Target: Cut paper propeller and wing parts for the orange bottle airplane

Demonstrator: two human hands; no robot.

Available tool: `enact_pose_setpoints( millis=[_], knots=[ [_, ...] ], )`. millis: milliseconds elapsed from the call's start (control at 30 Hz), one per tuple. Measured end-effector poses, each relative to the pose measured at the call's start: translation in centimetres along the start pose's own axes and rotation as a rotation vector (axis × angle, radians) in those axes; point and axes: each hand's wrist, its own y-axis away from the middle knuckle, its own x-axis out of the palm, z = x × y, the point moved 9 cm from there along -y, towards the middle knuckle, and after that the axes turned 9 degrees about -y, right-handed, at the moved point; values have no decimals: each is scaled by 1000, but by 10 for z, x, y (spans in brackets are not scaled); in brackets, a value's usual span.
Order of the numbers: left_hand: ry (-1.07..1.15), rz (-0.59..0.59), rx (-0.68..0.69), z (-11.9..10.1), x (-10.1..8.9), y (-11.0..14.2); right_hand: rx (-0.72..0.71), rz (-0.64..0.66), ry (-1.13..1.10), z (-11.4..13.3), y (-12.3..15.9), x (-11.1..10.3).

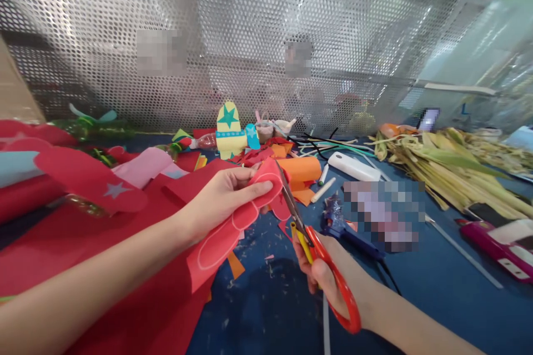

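Pinching one red strip (231, 227) with white drawn outlines in left hand (225, 194), left of scissors. Gripping one pair of scissors (312, 238) by handles in right hand (347, 266), with blades at strip's edge. Just beyond scissors: one orange roll (300, 169), two pale pens (323, 190). Right of scissors: one blue glue gun (356, 237). Left of scissors, under left forearm: one large red sheet (166, 310).
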Motion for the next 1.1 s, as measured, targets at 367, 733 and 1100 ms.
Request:
enact_pose_setpoints(
  millis=[367, 733, 1100],
  knots=[
    [-49, 38, 40, -2, 6, 3, -74, 44, -28, 0, 0, 6],
    [-65, 27, 40, -3, 6, 3, -84, 68, 22, 8, 3, 7],
    [-215, -23, 82, -10, 1, 6, -87, 34, 49, 9, 1, 5]
  ],
)
